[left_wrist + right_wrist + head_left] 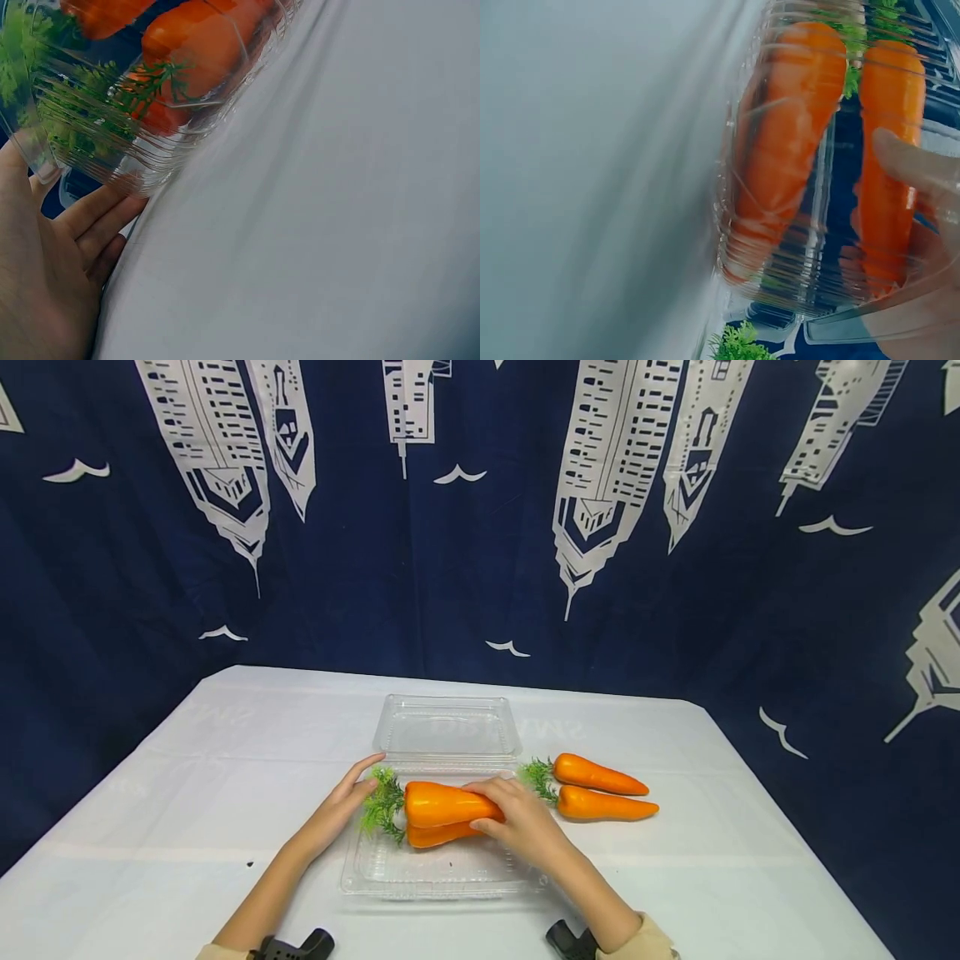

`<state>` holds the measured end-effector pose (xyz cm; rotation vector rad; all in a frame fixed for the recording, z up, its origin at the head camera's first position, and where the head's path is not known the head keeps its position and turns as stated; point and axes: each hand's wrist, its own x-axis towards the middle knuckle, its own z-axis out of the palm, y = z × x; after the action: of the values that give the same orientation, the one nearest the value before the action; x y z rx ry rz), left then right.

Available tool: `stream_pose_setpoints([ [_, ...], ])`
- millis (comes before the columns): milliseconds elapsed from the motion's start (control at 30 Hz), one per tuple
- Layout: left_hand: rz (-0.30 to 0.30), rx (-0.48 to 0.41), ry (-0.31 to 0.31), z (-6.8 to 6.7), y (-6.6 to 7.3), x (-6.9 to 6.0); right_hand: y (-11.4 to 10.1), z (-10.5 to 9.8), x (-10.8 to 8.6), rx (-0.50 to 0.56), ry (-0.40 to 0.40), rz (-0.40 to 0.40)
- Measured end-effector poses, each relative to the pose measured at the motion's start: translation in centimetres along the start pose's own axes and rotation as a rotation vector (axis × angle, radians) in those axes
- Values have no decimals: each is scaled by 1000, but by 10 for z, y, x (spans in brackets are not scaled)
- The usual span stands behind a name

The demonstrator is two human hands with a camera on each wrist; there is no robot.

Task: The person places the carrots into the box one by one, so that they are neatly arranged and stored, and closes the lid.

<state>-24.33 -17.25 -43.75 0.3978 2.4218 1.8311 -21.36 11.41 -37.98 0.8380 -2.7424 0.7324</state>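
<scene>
Navy curtain (465, 560): fills the whole backdrop, and there go the white city towers, printed points-down, with little curved white marks between them.
White table (225, 793): spreads wide below it, everything in play sitting on this cloth.
Clear plastic box (397, 870): centre table, in front of the person, its ribbed walls catching light.
Clear lid (447, 727): laid right back on the far side of the base.
Right hand (517, 818): here's the action, over the box's right side, thumb near, fingers across, gripping a carrot by its tapered end.
Left hand (341, 806): at the box's left edge, fingers fairly straight and spread, fingertips against the plastic in the left wrist view.
Held carrot (442, 802): over the base, thick end left; whether it rests on the plastic, I can't tell.
Lower carrot (438, 837): in the base, partly hidden by the held one from above, yet the right wrist view shows a gap between them.
Two loose carrots (607, 804): right of the box, side by side on the table, tips pointing right.
Leafy green tops (384, 802): bushy by the left thumb.
Dark speck (250, 863): tiny, left on the cloth.
</scene>
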Motion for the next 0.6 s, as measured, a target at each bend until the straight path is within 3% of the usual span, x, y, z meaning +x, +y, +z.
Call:
stream_pose_setpoints([
  [300, 3, -3, -5, -2, 1, -1, -2, 2, -2, 27, -90, 1],
  [600, 0, -13, -7, 0, 1, -1, -5, 0, -5, -11, -184, -4],
])
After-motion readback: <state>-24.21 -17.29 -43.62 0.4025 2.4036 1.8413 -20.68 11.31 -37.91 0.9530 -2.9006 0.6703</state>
